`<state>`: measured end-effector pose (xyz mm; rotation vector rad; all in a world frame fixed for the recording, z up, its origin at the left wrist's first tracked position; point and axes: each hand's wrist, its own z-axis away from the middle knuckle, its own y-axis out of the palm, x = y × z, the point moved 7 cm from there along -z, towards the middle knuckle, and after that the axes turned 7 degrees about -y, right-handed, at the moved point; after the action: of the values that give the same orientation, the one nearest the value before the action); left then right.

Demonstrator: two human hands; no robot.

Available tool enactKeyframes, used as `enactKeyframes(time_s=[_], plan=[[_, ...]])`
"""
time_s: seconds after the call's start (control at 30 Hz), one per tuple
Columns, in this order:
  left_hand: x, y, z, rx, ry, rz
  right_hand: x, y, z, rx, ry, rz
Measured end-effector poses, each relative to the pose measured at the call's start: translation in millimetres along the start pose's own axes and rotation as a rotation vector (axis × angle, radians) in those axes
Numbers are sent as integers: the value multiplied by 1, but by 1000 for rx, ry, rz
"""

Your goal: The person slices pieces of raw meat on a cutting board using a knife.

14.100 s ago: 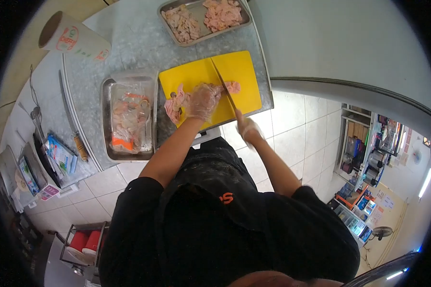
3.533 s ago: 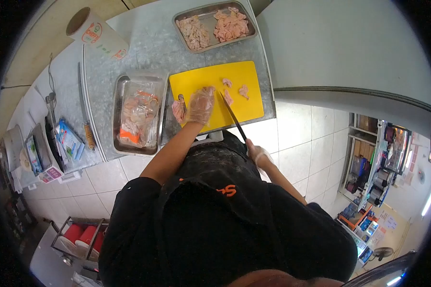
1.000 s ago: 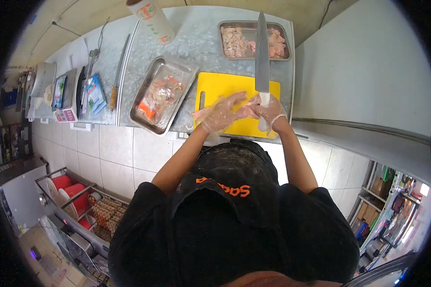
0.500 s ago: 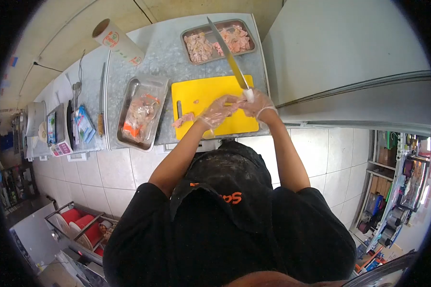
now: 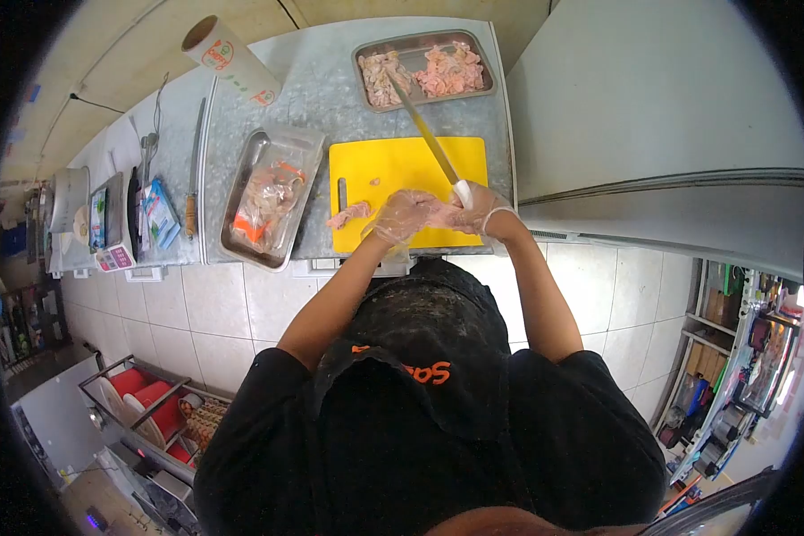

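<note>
Meeting above the yellow board point(image 5: 375, 159), the left hand point(image 5: 409, 214) and right hand point(image 5: 483, 212) angle inward, right fingers clamped on the knife point(image 5: 430, 140), left fingers' grip impossible to tell. Its long blade slants forward-left; pale pink meat point(image 5: 348, 214) lies at the board's left edge.

We are seeing the gloved right hand point(image 5: 484, 211) covering part of the white knife handle point(image 5: 463, 192), and we are not making out what its fingers and the left hand point(image 5: 404, 217) are hiding where they are meeting. A fold is interrupting the orange lettering point(image 5: 431, 372). The bottom edge is cutting off the black shirt point(image 5: 393, 482). Small print on the tube point(image 5: 232, 62) is escaping us.
</note>
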<state>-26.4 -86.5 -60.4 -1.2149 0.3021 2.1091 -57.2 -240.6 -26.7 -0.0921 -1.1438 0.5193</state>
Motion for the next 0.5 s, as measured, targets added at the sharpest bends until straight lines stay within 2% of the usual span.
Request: enactKeyframes(time_s=[0.1, 0.17, 0.23, 0.27, 0.3, 0.33, 0.37, 0.43, 0.5], plan=[[12, -4, -3, -99, 54, -10, -9, -7, -6, -60, 27, 193], [17, -14, -6, -250, 142, -39, -15, -15, -11, -113, 21, 296], [18, -18, -12, -285, 99, -118, -15, -27, -18, -249, 18, 510], [20, -22, -15, -323, 52, -199, -20, -26, -23, -249, 19, 514], [26, -24, -22, -324, 54, -196, -25, -31, -28, -358, 15, 503], [34, -27, -29, -376, 35, -352, -28, -35, -28, -466, 10, 490], [43, -30, -35, -427, 16, -509, -34, -33, -30, -465, 9, 492], [35, -35, -30, -409, 53, -501, -35, -36, -26, -538, -12, 523], [30, -37, -21, -390, 79, -499, -38, -25, -20, -492, -17, 468]])
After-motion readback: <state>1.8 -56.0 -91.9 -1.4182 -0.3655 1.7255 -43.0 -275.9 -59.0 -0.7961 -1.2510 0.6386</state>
